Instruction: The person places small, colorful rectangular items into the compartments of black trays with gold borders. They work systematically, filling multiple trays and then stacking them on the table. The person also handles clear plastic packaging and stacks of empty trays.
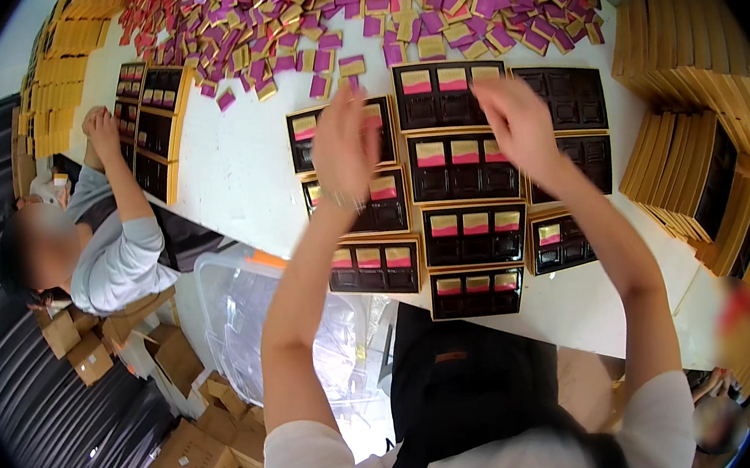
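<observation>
My left hand (347, 151) is over the left column of dark trays, its closed, slightly blurred fingers pointing to the far side. A small purple-and-gold wrapped piece (352, 81) shows by its fingertips; whether they grip it is unclear. My right hand (518, 125) reaches over the right end of the far middle dark tray (439, 106), fingers bent together; what they hold, if anything, is hidden. That tray has gold-and-pink wrapped pieces (416, 83) in its far row of compartments. Nearer trays (474, 251) hold similar pieces; the far right tray (575, 111) shows bare compartments.
A wide heap of wrapped pieces (426, 12) covers the table's far side. Tray stacks (677, 42) line the right, with another stack (63, 83) far left. A person (115, 250) sits at the left by more trays (153, 133). Clear plastic bin (229, 311) and cardboard boxes (202, 458) lie below left.
</observation>
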